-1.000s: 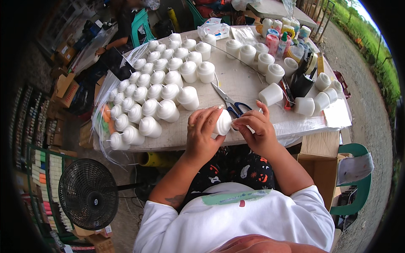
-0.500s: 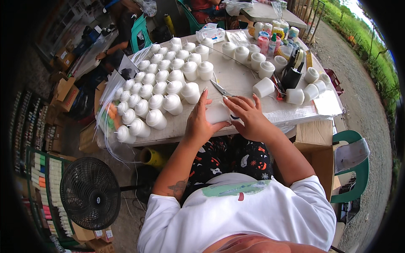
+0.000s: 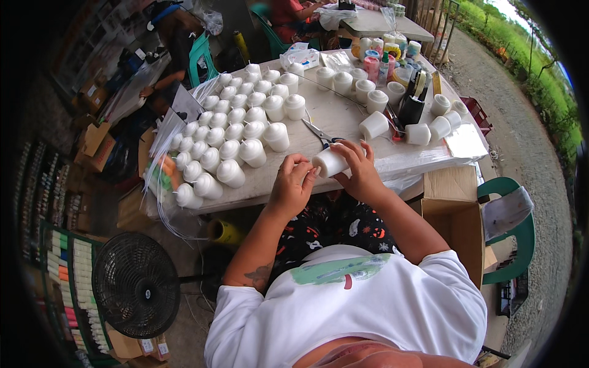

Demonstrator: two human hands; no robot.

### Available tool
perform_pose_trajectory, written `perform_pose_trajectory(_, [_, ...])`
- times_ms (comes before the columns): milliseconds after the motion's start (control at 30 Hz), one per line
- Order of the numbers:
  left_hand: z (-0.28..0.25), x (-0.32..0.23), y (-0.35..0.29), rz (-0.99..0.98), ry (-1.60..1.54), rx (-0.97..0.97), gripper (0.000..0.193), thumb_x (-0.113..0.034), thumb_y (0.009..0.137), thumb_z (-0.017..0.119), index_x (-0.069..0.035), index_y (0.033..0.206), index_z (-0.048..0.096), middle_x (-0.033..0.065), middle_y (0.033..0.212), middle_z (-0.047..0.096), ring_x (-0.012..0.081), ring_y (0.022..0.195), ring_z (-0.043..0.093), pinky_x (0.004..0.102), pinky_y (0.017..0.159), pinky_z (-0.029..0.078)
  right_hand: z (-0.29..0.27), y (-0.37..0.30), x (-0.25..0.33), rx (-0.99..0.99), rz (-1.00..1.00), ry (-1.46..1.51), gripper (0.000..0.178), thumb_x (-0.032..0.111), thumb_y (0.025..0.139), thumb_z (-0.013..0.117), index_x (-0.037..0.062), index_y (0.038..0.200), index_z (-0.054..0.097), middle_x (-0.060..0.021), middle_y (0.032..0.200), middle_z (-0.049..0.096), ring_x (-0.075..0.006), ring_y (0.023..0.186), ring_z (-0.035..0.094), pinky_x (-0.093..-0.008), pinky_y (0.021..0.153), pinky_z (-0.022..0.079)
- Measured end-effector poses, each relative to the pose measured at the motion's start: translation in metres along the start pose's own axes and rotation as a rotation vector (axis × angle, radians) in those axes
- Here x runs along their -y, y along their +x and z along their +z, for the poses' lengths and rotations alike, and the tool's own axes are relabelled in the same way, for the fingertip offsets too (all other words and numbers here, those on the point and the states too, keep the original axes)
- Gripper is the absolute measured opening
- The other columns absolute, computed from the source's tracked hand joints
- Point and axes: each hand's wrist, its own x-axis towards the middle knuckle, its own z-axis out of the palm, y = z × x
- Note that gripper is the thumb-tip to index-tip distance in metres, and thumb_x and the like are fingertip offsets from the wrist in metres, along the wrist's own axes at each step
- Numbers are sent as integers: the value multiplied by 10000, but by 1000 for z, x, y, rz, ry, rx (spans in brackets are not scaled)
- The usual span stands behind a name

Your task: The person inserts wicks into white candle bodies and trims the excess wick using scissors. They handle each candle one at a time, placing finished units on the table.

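Note:
A white candle [image 3: 331, 162] lies tipped on its side in my right hand [image 3: 363, 174], whose fingers and thumb close round its body above the table's near edge. At its left end, the thumb and fingertips of my left hand [image 3: 292, 184] are pinched together; what is between them is too small to make out. Just beyond the candle, scissors [image 3: 319, 131] with dark handles lie on the table [image 3: 334, 116]. To the left stand several rows of white candles with domed tops and wicks [image 3: 254, 153]. Another white candle [image 3: 373, 125] lies on its side to the right.
More white candles [image 3: 418, 134] and a black tape dispenser [image 3: 411, 105] are at the right. Paint jars [image 3: 372, 66] stand behind them. Long white wicks [image 3: 161, 147] hang off the left edge. A fan [image 3: 136, 285] and a cardboard box [image 3: 451, 199] flank me. Other people sit beyond.
The candle has turned from between my palms to lie sideways in my right hand. My left hand has lowered from its side, its fingers going from spread to pinched at the candle's end.

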Motion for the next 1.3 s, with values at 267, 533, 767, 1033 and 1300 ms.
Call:
perform_pose_trajectory(267, [-10,-16,-25,62,22,-3,66,-80,862,657,-15,852,649,116,965,568,267,851,551,362,766,454,-3,-21,-17,-3,95,-142,636,91,726,730,197,1312,509,-94,1397,465,-292,1311,421,-503,1074,256])
perform_pose_trajectory(533, [-5,-27,-36,26,-144,57,90,-78,899,632,6,872,649,128,989,581,235,855,587,324,755,478,-4,1,-39,98,140,-7,671,102,769,710,194,1377,440,-144,1491,361,-380,1373,344,-491,1091,295])
perform_pose_trajectory(767, [28,-1,-20,-148,-378,-31,121,-70,939,578,18,911,656,125,1016,581,241,880,618,326,793,500,14,31,-60,133,141,-58,707,125,849,649,204,1474,329,-187,1507,326,-385,1341,386,-470,1081,340])
perform_pose_trajectory(1033, [30,52,1,-143,-188,-130,136,-101,945,591,26,918,632,95,904,606,165,767,578,269,710,473,20,26,-58,11,249,64,658,57,815,592,117,1433,376,-209,1378,456,-388,1188,524,-414,987,448])
perform_pose_trajectory(1300, [45,36,-16,127,254,-127,88,-137,894,618,-52,917,614,97,923,602,318,820,619,390,719,512,19,18,-74,-104,299,247,458,22,831,604,66,1278,513,-167,1139,571,-320,988,622,-386,856,511])
